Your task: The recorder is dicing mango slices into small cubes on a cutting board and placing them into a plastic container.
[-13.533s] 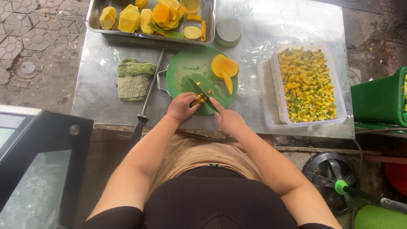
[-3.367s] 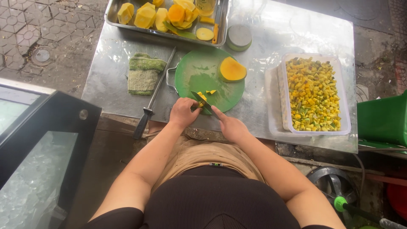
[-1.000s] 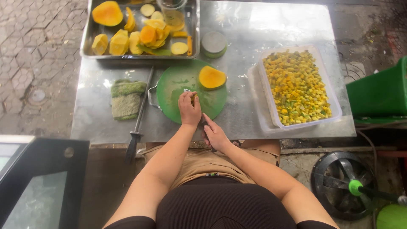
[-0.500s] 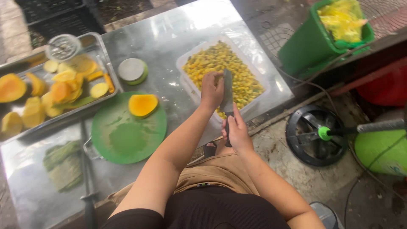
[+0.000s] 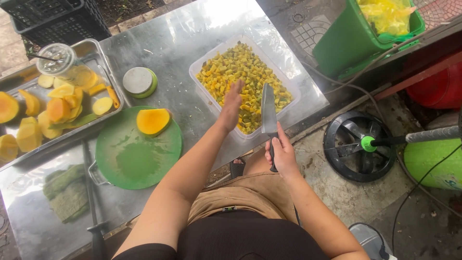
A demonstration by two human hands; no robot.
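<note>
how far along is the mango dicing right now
Done: clear tub nearly full of mango cubes. In hand: right hand holds knife beside left hand over it. Left: mango half on green board, peeled pieces in tray.

The left hand covers part of the diced fruit in the clear tub, so it is not possible to tell if the fingers touch the pieces. The knife hides another strip of them. Left of the tub, the metal tray is cut off by the picture's edge. The sharpening steel runs out at the bottom edge.
</note>
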